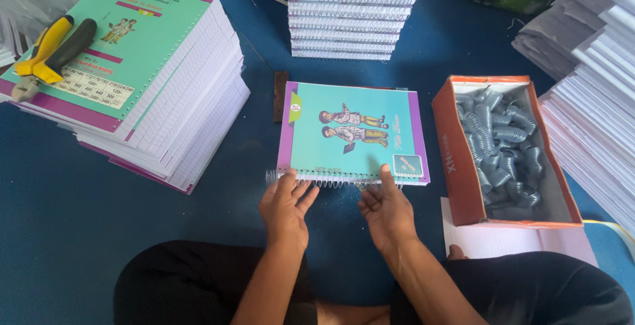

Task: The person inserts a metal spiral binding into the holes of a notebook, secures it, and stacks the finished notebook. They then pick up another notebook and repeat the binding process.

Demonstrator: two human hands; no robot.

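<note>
Teal-covered, purple-edged notebook [352, 133] lies flat on the blue mat [66, 212], just ahead of the person's knees. Its silver wire spiral coil [324, 178] runs along the near edge. Left hand [286, 207] and right hand [385, 211] rest loose-fingered on the coil, gripping nothing. Rolling it evenly with both palms should, I judge, keep the loops in their holes.

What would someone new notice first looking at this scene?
Dead centre, a teal notebook with a purple edge lies on the blue floor, both hands, left and right, at its wire spiral. To its right, an orange box holds grey coils; left, yellow-handled pliers top a tall stack.
</note>
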